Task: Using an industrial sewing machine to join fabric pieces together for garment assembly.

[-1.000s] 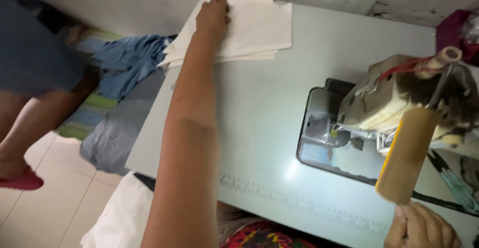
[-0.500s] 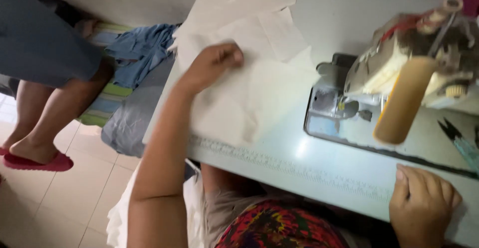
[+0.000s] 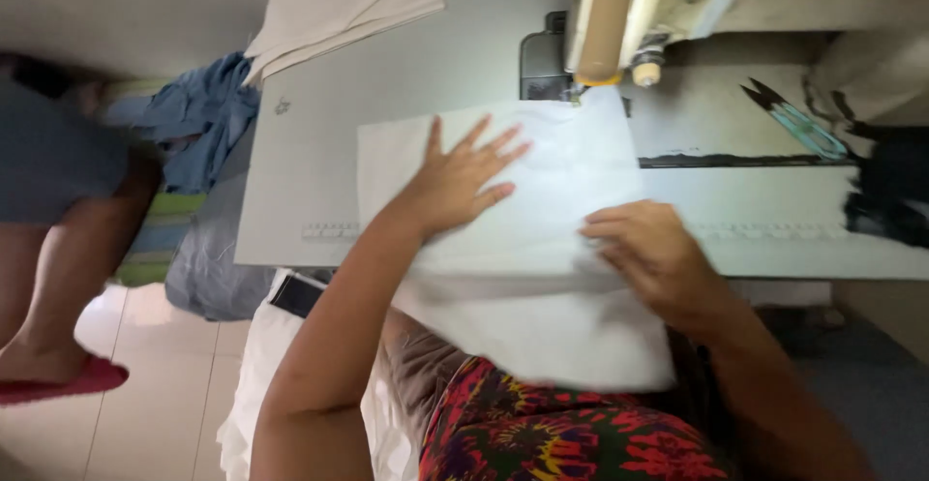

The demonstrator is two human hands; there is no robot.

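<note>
Spanning most of the view: pale grey sewing table (image 3: 406,94), front edge nearest the body. On it, white fabric panel (image 3: 542,249), far edge tucked under the sewing machine (image 3: 639,7), near edge hanging off the table toward the lap. Pressed flat on the panel's left part: left hand (image 3: 455,186), fingers spread wide, gripping nothing. At the panel's right edge: right hand (image 3: 648,254), fingers curled together onto the cloth, pinch itself hard to tell. Further left on the table, stack of white fabric pieces (image 3: 339,7); right of the machine, teal thread snips (image 3: 803,128). Likely risks: overhanging cloth dragging the panel askew; fingertips straying close to the needle.
</note>
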